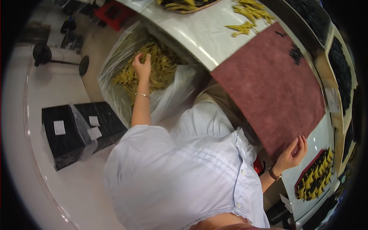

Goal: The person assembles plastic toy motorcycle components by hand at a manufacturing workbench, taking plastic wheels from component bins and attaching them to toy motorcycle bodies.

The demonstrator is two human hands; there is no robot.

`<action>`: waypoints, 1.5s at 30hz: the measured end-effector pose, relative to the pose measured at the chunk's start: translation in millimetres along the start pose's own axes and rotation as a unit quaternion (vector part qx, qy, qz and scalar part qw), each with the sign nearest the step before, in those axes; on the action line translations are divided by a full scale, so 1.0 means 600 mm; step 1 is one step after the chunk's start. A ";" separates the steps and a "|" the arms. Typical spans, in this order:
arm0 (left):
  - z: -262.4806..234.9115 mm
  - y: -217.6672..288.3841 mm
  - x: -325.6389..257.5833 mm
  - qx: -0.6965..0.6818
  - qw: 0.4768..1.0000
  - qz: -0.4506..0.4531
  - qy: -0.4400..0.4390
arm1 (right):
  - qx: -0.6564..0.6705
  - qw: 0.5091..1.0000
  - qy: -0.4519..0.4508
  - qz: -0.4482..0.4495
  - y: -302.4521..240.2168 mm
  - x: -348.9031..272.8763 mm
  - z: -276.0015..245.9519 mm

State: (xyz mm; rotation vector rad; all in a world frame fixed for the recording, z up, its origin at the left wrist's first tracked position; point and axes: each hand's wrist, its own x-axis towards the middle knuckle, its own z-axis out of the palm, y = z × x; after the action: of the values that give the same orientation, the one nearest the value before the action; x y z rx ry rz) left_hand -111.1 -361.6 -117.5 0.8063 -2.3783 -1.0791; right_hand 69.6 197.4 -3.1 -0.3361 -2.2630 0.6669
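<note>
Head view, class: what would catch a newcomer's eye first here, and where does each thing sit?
The big clear plastic bag of yellow strips at upper left draws the eye, with the person's left hand reaching down into the pile. Right of it, a dark red mat lies across the white table, and the right hand rests at the mat's near edge. Black boxes sit on the floor at left.

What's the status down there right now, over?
Left hand in the clear bag, grasping yellow pieces. Right hand resting on red mat edge. Nothing obstructing.
</note>
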 end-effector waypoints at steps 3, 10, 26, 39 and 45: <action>-0.042 -0.137 -0.005 0.286 0.945 -0.123 -0.097 | -0.006 0.999 -0.023 -0.022 -0.007 0.013 0.025; -0.067 -0.224 0.073 0.342 0.927 -0.099 -0.122 | -0.047 0.992 -0.083 -0.084 -0.088 0.029 0.083; 0.072 -0.255 0.158 0.347 0.865 -0.290 -0.219 | -0.094 0.987 -0.113 -0.069 -0.123 0.009 0.113; 0.078 -0.277 0.131 0.446 0.825 -0.232 -0.259 | -0.107 0.984 -0.127 -0.063 -0.114 0.006 0.119; 0.073 -0.335 0.151 0.521 0.762 -0.213 -0.321 | -0.102 0.988 -0.110 -0.034 -0.099 0.001 0.116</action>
State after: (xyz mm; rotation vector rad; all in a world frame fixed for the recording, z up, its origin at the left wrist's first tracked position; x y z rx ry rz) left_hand -136.5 -503.9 -289.7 1.5787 -3.5235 0.0564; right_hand 16.6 123.3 -10.6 -0.2927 -2.5491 0.4557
